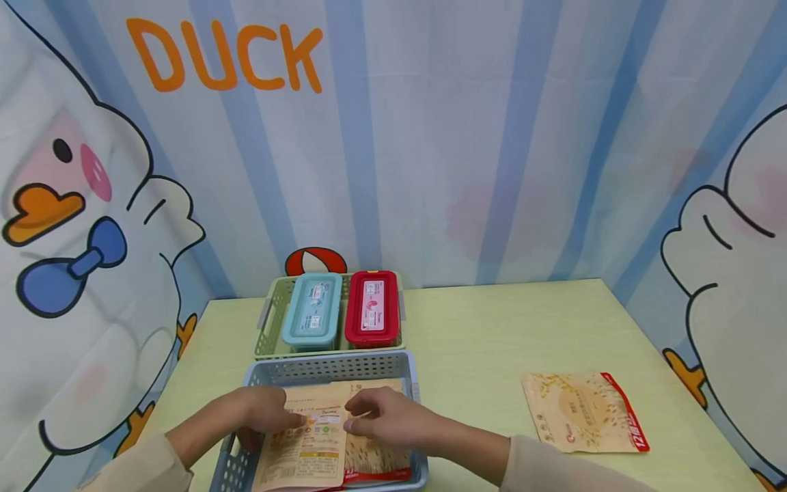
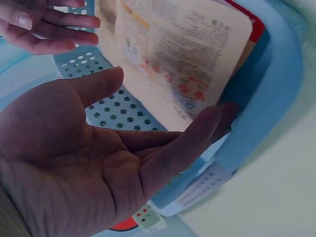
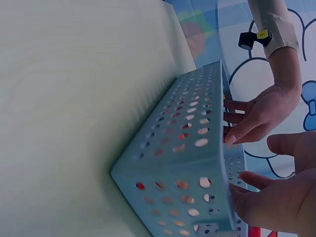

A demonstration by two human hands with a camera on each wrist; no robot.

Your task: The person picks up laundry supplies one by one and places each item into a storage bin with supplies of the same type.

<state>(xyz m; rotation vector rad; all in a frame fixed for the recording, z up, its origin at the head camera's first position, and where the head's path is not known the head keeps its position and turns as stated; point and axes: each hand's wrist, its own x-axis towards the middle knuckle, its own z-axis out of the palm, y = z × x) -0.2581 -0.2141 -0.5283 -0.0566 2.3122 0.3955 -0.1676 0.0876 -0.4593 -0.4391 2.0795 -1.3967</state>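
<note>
Two beige food pouches overlap inside a blue perforated basket (image 1: 332,369): the left pouch (image 1: 307,447) shows a printed text panel, and the right pouch (image 1: 376,461) has a red lower edge. My left hand (image 1: 264,413) is over the basket's left side, thumb extended across the left pouch. In the left wrist view its fingers are loosely bent beside that pouch and grip nothing. My right hand (image 1: 393,418) hovers at the basket's right side above the right pouch, fingers relaxed. The right wrist view shows its fingers (image 3: 256,195) inside the rim, their tips partly hidden.
Behind the blue basket stands a green basket (image 1: 268,345) holding a teal-lidded box (image 1: 313,311) and a red-lidded box (image 1: 371,311). Another beige pouch (image 1: 584,413) with a red edge lies on the table (image 1: 479,348) at right. A striped duck-print curtain (image 1: 430,137) hangs behind.
</note>
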